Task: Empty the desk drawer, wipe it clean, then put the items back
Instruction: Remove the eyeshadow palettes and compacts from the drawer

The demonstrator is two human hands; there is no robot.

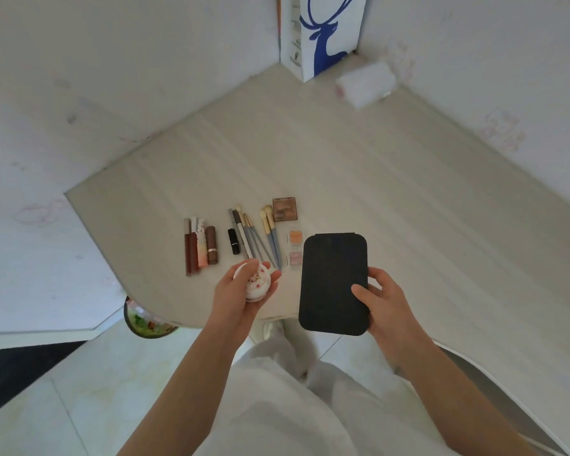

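Hands apart at lower centre of the frame: the left hand [244,291] cups a small round patterned case [255,283], the right hand [384,299] grips the edge of a flat black case [333,284] — both look light and stiff, the round one probably slippery. Lipsticks [199,246] and brushes [257,236] lie on the desk [375,166]. The drawer itself is out of sight — its state cannot be told.

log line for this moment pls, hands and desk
left hand: holds round compact | right hand: holds black case | desk: lipsticks, brushes, palette laid out
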